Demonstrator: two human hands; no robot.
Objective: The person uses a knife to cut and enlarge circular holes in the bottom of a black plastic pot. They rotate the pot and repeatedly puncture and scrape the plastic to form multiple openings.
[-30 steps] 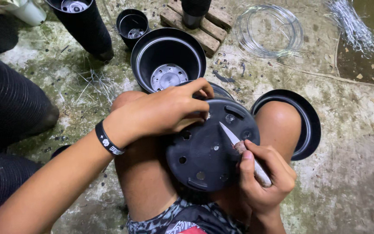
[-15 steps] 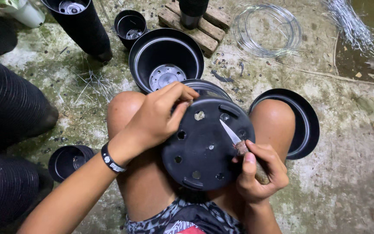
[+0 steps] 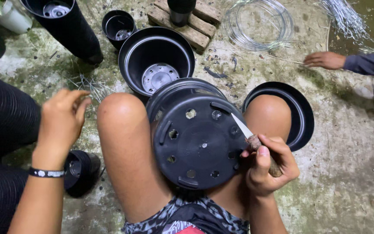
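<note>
The right hand (image 3: 268, 167) grips a knife (image 3: 252, 138), blade tip on the upturned black pot (image 3: 198, 141) just left of it, between the knees. The left hand (image 3: 61, 121) hangs loosely open, empty, well left of the pot.

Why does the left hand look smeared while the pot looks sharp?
Head view: the left hand is motion-blurred at the fingers, lifted clear of the pot; the pot's holes and the knife in the right hand are crisp. Light is dim and flat, with a soft sheen on the pot and wide-angle bending at the edges.
</note>
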